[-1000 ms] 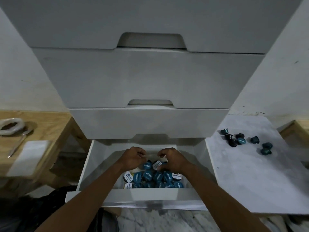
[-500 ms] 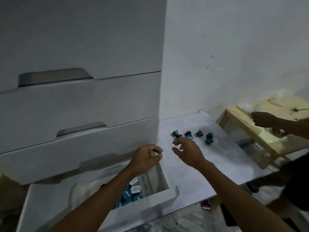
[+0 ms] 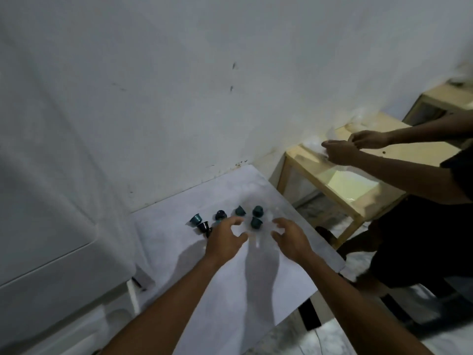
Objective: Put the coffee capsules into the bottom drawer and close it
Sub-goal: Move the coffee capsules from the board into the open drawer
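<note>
Head view has swung away from the open bottom drawer, which a second ago filled the frame with both hands down among the capsules already inside; now only the grey drawer unit (image 3: 51,201) shows at the left, its bottom drawer out of sight. The white bench (image 3: 230,290) beside it takes up the middle. Beyond its far right corner, another person's hands (image 3: 353,147) work over a wooden table (image 3: 358,190), apart from this job. Both of the wearer's hands have moved over the bench. The left hand (image 3: 225,239) is empty, fingers spread and curled, hovering just at the cluster. The right hand (image 3: 291,238) is likewise empty and spread, just right of it. The remaining coffee capsules (image 3: 239,217), about seven, lie loose near the bench's far edge. I judge the next scoop is about to start; the drawer likely stays open until these are gone.
</note>
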